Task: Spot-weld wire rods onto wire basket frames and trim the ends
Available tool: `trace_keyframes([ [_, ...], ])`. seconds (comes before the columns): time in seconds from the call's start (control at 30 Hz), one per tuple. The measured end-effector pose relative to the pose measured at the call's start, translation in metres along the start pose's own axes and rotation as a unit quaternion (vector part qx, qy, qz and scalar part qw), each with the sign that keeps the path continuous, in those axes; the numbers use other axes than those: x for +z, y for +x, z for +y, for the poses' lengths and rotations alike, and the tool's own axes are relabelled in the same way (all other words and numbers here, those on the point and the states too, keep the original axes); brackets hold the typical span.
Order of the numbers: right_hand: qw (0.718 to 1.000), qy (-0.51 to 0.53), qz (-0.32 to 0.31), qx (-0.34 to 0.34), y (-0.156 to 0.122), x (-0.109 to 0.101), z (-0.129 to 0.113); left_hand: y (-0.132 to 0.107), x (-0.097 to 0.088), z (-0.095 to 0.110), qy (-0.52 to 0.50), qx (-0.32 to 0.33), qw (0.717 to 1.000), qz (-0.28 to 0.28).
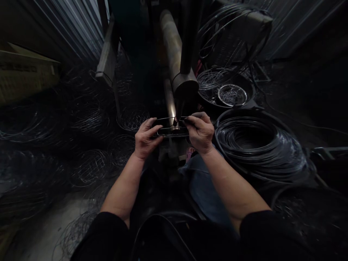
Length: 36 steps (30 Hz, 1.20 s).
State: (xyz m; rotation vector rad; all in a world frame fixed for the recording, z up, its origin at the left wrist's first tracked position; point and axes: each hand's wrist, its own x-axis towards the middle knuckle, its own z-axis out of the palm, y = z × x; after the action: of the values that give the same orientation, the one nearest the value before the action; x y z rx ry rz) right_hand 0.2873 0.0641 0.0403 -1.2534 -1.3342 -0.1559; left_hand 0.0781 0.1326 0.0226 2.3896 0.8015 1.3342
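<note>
Between my two hands is a thin wire frame (pixel 170 135), stretched level across the tip of a machine. My left hand (pixel 148 137) grips its left end with thumb and fingers. On the other side, my right hand (pixel 200 131) pinches the right end, its fingers curled. Just behind the wires, the machine's lower rod (pixel 170 101) ends among them, and a dark upper tip (pixel 178 110) comes down close to the top wire. Whether the wire touches either tip is too dark to tell.
A large coil of wire (pixel 255 145) lies in a round tub at my right. Behind it, a black basin (pixel 212 99) holds more wire and a bowl of small pieces (pixel 232 96). Round wire frames (pixel 91 166) are heaped at left. A thick machine arm (pixel 174 47) juts toward me.
</note>
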Motion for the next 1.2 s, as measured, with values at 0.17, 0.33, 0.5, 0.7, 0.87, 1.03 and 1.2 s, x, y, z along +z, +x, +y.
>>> trace_keyframes([
  [0.17,0.999,-0.025,-0.015,0.026,0.001,0.001,-0.003,0.0,0.002,0.001,-0.015,-0.006,1.0,0.003],
  [0.33,0.997,0.005,-0.033,0.07,0.004,-0.003,-0.007,0.002,0.003,-0.003,-0.015,-0.014,1.0,0.001],
  [0.5,0.983,0.096,-0.063,0.145,-0.005,-0.044,0.031,-0.011,-0.007,0.023,0.112,0.006,0.99,0.081],
  [0.7,0.923,0.211,-0.135,0.294,-0.023,-0.06,0.1,-0.052,0.036,0.071,0.067,0.004,0.998,-0.011],
  [0.87,0.909,0.231,-0.092,0.333,-0.024,-0.055,0.108,-0.06,0.089,0.058,0.078,-0.083,0.994,0.001],
  [1.03,0.936,0.192,-0.115,0.272,-0.035,-0.083,0.053,-0.06,0.097,0.056,0.018,-0.087,0.996,0.004],
  [1.2,0.966,0.094,-0.108,0.215,-0.04,-0.08,-0.025,-0.067,0.096,0.064,-0.039,-0.159,0.986,0.019],
])
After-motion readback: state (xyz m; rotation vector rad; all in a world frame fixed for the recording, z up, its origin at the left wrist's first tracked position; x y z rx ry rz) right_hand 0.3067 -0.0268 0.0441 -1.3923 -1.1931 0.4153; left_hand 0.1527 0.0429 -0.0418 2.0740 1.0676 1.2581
